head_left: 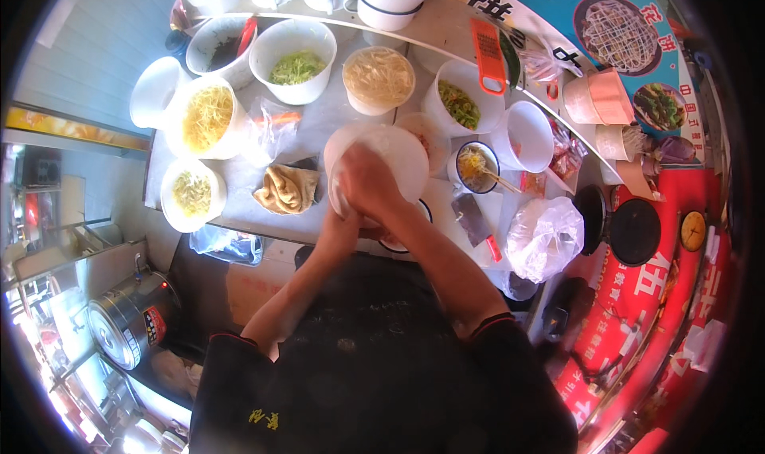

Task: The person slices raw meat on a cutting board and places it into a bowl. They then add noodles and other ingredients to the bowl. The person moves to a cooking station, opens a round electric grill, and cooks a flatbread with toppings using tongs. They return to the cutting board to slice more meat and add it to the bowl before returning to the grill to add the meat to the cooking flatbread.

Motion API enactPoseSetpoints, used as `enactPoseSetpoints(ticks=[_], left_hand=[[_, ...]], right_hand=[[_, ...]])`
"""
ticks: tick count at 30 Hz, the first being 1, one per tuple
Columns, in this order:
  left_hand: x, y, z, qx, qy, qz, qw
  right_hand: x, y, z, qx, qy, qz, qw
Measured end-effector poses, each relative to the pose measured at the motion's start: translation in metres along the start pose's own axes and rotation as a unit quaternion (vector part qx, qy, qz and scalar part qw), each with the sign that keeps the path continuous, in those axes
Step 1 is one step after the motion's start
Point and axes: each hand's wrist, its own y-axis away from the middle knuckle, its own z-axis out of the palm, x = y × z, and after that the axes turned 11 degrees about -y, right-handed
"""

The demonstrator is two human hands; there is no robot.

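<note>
My right hand (369, 178), blurred, reaches over the mouth of a white round tub (406, 158) in front of me. Its fingers are hidden from above, so I cannot tell what they hold. My left hand (342, 222) is at the near left rim of that tub and appears to grip it, partly covered by my right wrist. To the left lies a folded brown cloth (288, 190). Just right of my hands, a knife with a wide dark blade (471, 220) and red handle rests on a white cutting board (439, 206).
Beyond the hands stand white tubs of shredded yellow food (207, 118), chopped greens (297, 67) and pale shreds (379, 77). At right are an enamel mug (476, 167) with chopsticks, a clear plastic bag (547, 236) and an orange grater (489, 54). A steel cooker (122, 325) sits lower left.
</note>
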Motion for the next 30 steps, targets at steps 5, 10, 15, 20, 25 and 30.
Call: enactPoseSetpoints(ticks=[5, 10, 15, 20, 25, 30], left_hand=[[0.013, 0.03, 0.027, 0.042, -0.013, -0.01, 0.999], [0.015, 0.035, 0.049, 0.025, -0.036, -0.05, 0.998], [-0.002, 0.04, 0.059, 0.045, -0.004, -0.001, 0.999], [-0.009, 0.036, 0.079, 0.05, -0.014, 0.079, 0.996], [-0.035, 0.023, 0.067, 0.079, -0.138, 0.082, 0.984], [-0.031, 0.017, 0.063, 0.02, -0.137, 0.003, 0.99]], right_hand=[[0.001, 0.022, -0.049, 0.163, -0.08, -0.083, 0.98], [0.023, 0.038, -0.039, -0.024, -0.084, -0.163, 0.983], [0.032, 0.062, -0.064, 0.107, 0.009, -0.186, 0.977], [0.047, 0.08, -0.032, 0.131, -0.085, 0.017, 0.988], [0.022, 0.078, -0.03, -0.029, -0.346, 0.189, 0.919], [0.028, 0.078, -0.023, 0.03, -0.643, 0.189, 0.742]])
